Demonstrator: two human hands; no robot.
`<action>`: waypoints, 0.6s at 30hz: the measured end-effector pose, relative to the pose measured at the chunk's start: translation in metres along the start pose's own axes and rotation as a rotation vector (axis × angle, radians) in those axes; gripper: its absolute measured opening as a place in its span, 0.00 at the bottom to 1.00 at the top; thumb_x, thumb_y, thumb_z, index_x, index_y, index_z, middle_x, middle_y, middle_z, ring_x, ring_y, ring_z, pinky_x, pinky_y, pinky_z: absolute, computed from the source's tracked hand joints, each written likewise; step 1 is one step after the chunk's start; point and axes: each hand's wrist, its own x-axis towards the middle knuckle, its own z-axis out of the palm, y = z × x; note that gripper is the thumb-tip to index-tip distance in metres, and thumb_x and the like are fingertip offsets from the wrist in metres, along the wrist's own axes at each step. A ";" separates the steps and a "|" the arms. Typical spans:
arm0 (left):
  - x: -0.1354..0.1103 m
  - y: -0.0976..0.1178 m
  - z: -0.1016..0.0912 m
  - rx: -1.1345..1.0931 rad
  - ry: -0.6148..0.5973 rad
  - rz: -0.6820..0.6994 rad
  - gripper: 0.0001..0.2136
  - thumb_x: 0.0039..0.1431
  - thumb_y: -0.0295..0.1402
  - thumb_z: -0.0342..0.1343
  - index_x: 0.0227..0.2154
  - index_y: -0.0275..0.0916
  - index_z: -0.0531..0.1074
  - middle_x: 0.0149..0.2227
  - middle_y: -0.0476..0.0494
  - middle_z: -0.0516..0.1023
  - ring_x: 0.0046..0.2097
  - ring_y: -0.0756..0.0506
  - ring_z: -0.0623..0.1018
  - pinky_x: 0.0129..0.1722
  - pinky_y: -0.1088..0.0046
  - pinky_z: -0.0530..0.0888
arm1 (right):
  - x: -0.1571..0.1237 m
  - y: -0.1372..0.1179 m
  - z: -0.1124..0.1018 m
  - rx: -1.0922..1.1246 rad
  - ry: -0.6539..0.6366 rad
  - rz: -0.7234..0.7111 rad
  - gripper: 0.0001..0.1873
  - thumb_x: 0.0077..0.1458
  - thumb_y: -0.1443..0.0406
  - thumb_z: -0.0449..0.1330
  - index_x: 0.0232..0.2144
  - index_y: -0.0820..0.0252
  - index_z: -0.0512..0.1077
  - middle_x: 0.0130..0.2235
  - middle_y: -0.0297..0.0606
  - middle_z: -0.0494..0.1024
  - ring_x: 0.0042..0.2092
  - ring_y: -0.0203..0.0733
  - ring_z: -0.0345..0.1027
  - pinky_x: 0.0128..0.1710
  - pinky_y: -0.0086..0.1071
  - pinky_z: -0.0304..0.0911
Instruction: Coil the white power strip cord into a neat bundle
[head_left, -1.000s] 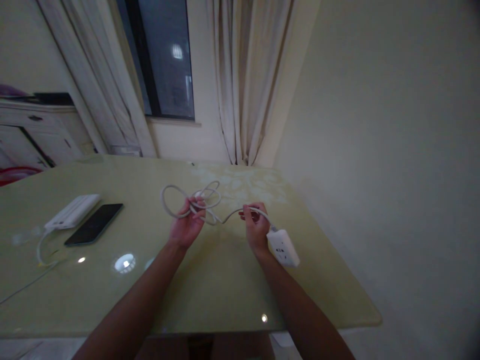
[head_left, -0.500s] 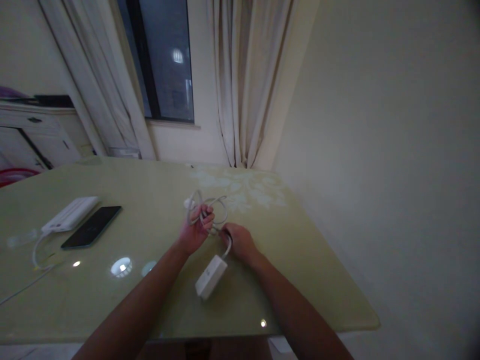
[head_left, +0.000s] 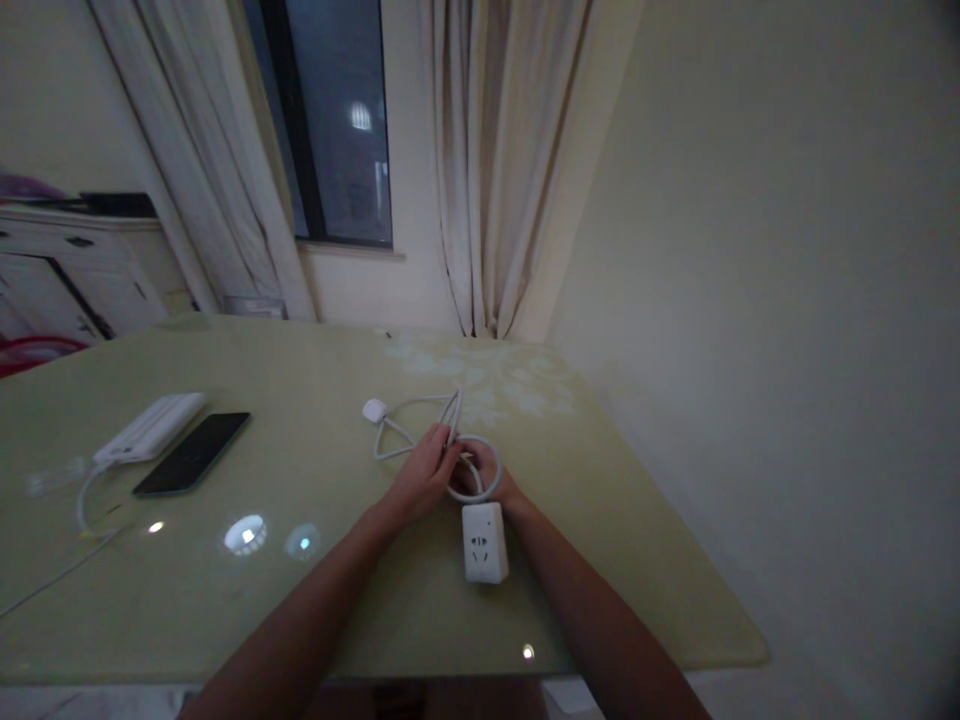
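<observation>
Right now your left hand has its fingers closed on the cable; your right hand is partly hidden behind its loop, its grip unclear. Nearer you than the fingers is the socket block; left beyond them, the plug; far left, a cabinet, contents unseen.

A home, by the furnishings; exact room unclear. Long pale curtains hang either side of a dark-framed window. Back left: white cabinet, panelled doors, dark handles, household style. Plain pale wall on the right. Glossy greenish tabletop with a light floral pattern, phone lying loose on it.
</observation>
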 end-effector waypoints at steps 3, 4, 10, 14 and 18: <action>0.001 -0.001 -0.001 0.118 0.034 0.018 0.12 0.71 0.41 0.43 0.35 0.42 0.66 0.37 0.43 0.72 0.41 0.42 0.73 0.43 0.62 0.70 | 0.002 0.003 -0.004 0.187 0.013 0.239 0.31 0.40 0.47 0.74 0.39 0.60 0.73 0.25 0.32 0.76 0.25 0.37 0.70 0.25 0.28 0.65; 0.001 -0.001 -0.003 0.147 0.043 0.023 0.12 0.72 0.41 0.43 0.34 0.42 0.66 0.36 0.44 0.72 0.40 0.42 0.73 0.42 0.63 0.70 | 0.001 0.002 -0.005 0.218 -0.007 0.293 0.31 0.41 0.45 0.73 0.40 0.60 0.73 0.24 0.33 0.76 0.24 0.37 0.70 0.24 0.28 0.64; -0.004 0.008 -0.014 0.400 0.108 0.061 0.14 0.72 0.41 0.43 0.33 0.41 0.67 0.34 0.44 0.75 0.39 0.42 0.74 0.42 0.64 0.66 | -0.004 -0.017 -0.003 0.220 -0.123 0.433 0.29 0.52 0.45 0.66 0.44 0.62 0.76 0.22 0.33 0.76 0.19 0.35 0.68 0.19 0.25 0.59; -0.003 0.008 -0.015 0.435 0.085 -0.043 0.14 0.72 0.42 0.43 0.33 0.42 0.67 0.29 0.46 0.75 0.33 0.43 0.74 0.37 0.65 0.64 | -0.007 -0.032 -0.003 0.324 -0.117 0.516 0.19 0.57 0.53 0.64 0.42 0.62 0.77 0.24 0.31 0.76 0.19 0.30 0.65 0.19 0.24 0.58; 0.002 0.006 -0.026 0.235 0.276 -0.177 0.14 0.71 0.44 0.44 0.33 0.42 0.66 0.26 0.49 0.71 0.29 0.45 0.70 0.30 0.69 0.61 | -0.019 -0.055 -0.016 0.582 -0.134 0.413 0.20 0.60 0.54 0.61 0.46 0.63 0.77 0.37 0.41 0.83 0.36 0.38 0.77 0.37 0.30 0.70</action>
